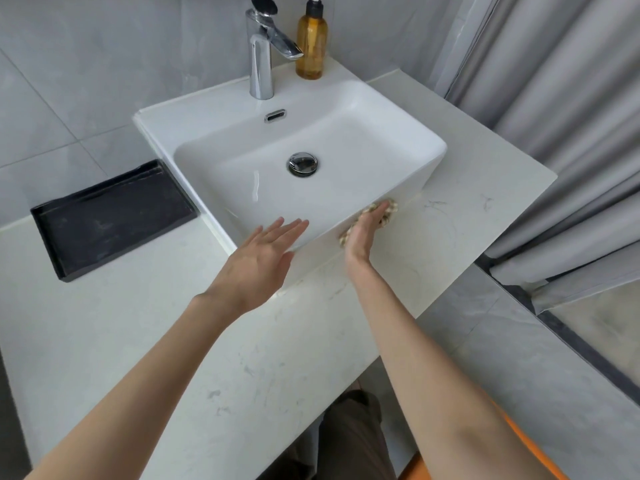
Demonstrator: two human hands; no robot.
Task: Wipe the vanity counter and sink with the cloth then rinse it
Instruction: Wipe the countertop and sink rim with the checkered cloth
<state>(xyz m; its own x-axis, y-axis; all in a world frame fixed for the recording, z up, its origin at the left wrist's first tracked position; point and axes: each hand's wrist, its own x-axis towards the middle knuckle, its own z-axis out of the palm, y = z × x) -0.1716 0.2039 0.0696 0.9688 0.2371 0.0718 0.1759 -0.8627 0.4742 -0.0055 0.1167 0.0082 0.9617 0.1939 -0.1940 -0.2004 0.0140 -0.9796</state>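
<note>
A white square vessel sink (363,109) stands on a pale marble vanity counter (194,341). My right hand (365,233) presses a beige patterned cloth (388,211) flat against the sink's outer front wall near its right corner, fingers straight. Most of the cloth is hidden behind the hand. My left hand (263,258) hovers with straight, spread fingers at the sink's front rim, holding nothing. I cannot tell whether it touches the rim.
A chrome faucet (261,53) rises at the back of the sink, with an amber soap bottle (311,46) to its right. A black tray (110,216) lies on the counter to the left. A grey curtain (571,133) hangs at the right.
</note>
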